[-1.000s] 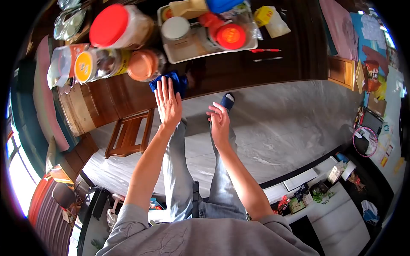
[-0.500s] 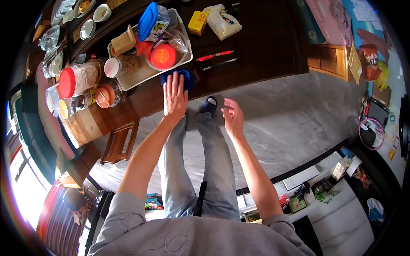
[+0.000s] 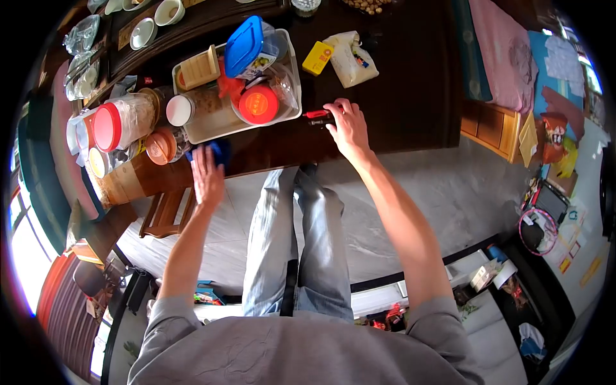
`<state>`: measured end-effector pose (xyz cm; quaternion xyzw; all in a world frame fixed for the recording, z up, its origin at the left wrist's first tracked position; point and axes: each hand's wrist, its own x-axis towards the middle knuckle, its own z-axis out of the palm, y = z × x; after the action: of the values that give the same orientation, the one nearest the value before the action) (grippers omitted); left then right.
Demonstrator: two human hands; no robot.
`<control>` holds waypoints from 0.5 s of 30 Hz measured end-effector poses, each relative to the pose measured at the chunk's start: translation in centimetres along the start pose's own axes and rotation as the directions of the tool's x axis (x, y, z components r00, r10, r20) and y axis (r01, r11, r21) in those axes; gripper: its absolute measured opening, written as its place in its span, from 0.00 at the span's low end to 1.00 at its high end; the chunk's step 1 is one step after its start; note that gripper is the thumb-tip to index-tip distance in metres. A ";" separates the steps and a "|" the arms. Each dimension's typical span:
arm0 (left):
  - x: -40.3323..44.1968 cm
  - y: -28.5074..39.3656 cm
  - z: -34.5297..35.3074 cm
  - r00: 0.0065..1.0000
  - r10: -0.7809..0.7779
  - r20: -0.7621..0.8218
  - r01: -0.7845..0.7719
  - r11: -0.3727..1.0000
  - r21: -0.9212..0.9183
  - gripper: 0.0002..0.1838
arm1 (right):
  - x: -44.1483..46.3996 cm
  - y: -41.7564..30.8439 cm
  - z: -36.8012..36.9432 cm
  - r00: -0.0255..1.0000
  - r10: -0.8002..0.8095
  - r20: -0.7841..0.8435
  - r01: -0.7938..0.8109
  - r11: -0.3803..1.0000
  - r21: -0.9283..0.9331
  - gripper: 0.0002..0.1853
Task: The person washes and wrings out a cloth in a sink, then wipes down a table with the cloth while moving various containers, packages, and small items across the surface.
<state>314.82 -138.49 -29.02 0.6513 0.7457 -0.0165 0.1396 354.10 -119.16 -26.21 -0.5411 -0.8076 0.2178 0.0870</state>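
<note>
A dark blue cloth (image 3: 219, 151) lies at the near edge of the dark wooden table (image 3: 410, 96). My left hand (image 3: 206, 176) rests flat on it, fingers stretched out. Over on the right, my right hand (image 3: 350, 128) has its fingers closed around a red pen (image 3: 317, 113) and a dark pen (image 3: 319, 122), whose other ends are hidden by the fingers. Between the hands stands a white tray (image 3: 221, 133) holding a red-lidded container (image 3: 258, 104), a blue-lidded box (image 3: 245, 48) and a wooden holder (image 3: 199, 67).
Left of the tray stand several jars, including a red-lidded jar (image 3: 108, 127) and an orange-lidded jar (image 3: 161, 146). A yellow box (image 3: 317, 58) and a white packet (image 3: 351, 61) lie behind my right hand. A wooden stool (image 3: 168, 212) stands below the table edge.
My left hand and the blue cloth have moved left along the table edge. My right hand has come up from over the floor and closed on the two pens.
</note>
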 end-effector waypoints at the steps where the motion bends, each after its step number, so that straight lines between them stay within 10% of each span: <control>1: 0.1 -0.9 -0.2 1.000 0.004 -0.021 -0.003 1.000 0.025 0.38 | 0.4 0.6 0.1 1.000 -0.002 -0.002 0.002 1.000 0.023 0.26; 15: 4.0 18.0 1.3 0.987 0.099 0.123 -0.081 0.986 -0.143 0.40 | -2.0 7.9 -2.7 0.980 0.196 0.042 -0.200 0.968 0.154 0.15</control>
<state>332.22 -132.18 -28.37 0.6708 0.7041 -0.0010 0.2330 362.55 -117.76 -27.17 -0.6074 -0.7310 0.2956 0.0964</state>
